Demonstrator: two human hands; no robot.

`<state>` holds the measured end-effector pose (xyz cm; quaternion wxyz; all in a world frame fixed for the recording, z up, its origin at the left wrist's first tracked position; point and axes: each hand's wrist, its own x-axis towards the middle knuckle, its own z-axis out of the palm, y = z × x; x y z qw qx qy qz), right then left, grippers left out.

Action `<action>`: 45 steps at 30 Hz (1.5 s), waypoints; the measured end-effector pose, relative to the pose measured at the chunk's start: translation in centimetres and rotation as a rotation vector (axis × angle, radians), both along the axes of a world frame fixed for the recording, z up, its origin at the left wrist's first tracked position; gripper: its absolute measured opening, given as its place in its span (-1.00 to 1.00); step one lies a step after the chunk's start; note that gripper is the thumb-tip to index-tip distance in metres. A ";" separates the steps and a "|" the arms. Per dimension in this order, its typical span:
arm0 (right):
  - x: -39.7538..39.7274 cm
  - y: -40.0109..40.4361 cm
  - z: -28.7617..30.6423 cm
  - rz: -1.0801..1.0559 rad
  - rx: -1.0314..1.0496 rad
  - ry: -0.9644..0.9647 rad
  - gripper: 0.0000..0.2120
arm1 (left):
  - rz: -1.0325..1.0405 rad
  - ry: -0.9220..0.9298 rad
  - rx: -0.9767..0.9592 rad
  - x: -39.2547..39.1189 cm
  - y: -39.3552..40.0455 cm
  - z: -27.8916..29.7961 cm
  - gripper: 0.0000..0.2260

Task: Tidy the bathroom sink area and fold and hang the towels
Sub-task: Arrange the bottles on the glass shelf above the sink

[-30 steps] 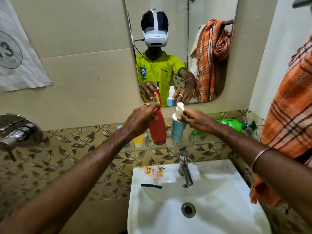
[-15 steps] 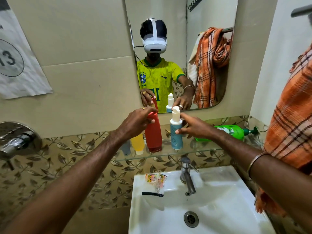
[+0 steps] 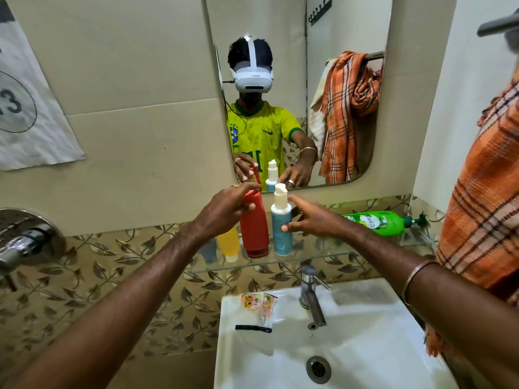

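**Inspector:** Item one: the red bottle (image 3: 254,226). It stands upright on the glass shelf (image 3: 323,255) under the mirror (image 3: 297,88), between a yellow bottle (image 3: 229,244) and the blue pump bottle (image 3: 281,228). The left hand (image 3: 224,211) grasps it high, fingers over the shoulder and thumb across the front.

**Assistant:** And the right hand (image 3: 314,220)?

**Inspector:** Fingers spread and straight around the blue pump bottle, thumb tip near its label. I cannot tell whether it touches; it is released, not clenched.

**Assistant:** Handling?

**Inspector:** My judgement: both are rigid plastic, smooth, likely slick if wet, and tall on narrow bases, so prone to tipping on glass. Take them round the body at mid-height, not by the white pump head (image 3: 280,196), which may turn or depress. Weight depends on fill, which is not visible.

**Assistant:** Surroundings?

**Inspector:** A green Vatika bottle (image 3: 376,223) lies on its side at the shelf's right end. Sachets (image 3: 259,303) and a black strip (image 3: 253,328) lie on the sink (image 3: 379,346) ledge left of the tap (image 3: 311,299). An orange plaid towel (image 3: 488,192) hangs bunched at the right, unfolded; soft, limp, best taken by its corners.
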<state>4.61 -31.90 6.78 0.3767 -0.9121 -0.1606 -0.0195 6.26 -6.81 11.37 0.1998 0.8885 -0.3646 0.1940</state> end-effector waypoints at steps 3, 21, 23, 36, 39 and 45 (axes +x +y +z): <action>-0.3 -0.8 -0.1 -0.035 -0.036 0.003 -0.07 | -0.036 -0.038 -0.013 -0.1 0.0 -0.1 -0.49; -2.8 -13.4 -2.4 -0.359 -0.784 0.038 -0.11 | -0.203 -0.707 -0.044 -4.0 -8.0 -1.6 -0.63; -2.7 -13.6 -2.4 -0.358 -0.810 0.003 -0.16 | -0.267 -0.701 0.000 -4.6 -10.0 -2.6 -0.63; -3.5 -14.8 -2.0 -0.277 -0.911 -0.111 -0.14 | 0.005 0.016 0.217 -4.0 -19.6 -6.7 -0.26; -3.7 -15.2 -2.3 -0.247 -1.014 -0.189 -0.12 | 0.077 0.087 0.220 -3.0 -20.4 -7.3 -0.21; -3.6 -15.3 -0.9 -0.167 -1.137 -0.456 -0.15 | 0.132 0.160 0.111 -2.1 -20.6 -8.1 -0.35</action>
